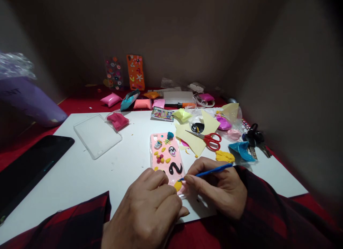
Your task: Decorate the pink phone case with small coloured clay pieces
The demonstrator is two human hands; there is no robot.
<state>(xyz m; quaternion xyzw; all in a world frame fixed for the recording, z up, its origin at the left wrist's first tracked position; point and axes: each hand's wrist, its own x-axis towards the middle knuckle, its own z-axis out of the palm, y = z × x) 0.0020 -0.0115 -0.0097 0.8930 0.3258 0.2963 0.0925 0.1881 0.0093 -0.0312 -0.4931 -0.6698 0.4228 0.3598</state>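
Observation:
A pink phone case [163, 146] with clay shapes on it lies on the white board near the front. It bears yellow pieces, a black curl [175, 168] and a small striped figure. My left hand [150, 202] rests over the case's lower left part, its fingers curled; whatever they hold is hidden. In my right hand [219, 188] is a thin blue tool [214, 170], pinched between thumb and fingers. The tool's tip touches a yellow clay piece [178, 185] near the case's bottom end.
Red scissors [213, 141] lie on yellow paper [193, 143], with yellow clay [225, 156], a blue packet [242, 150] and keys [253, 138] to the right. A clear case [98, 136] and black phone [32, 163] are left. Clay packets line the back.

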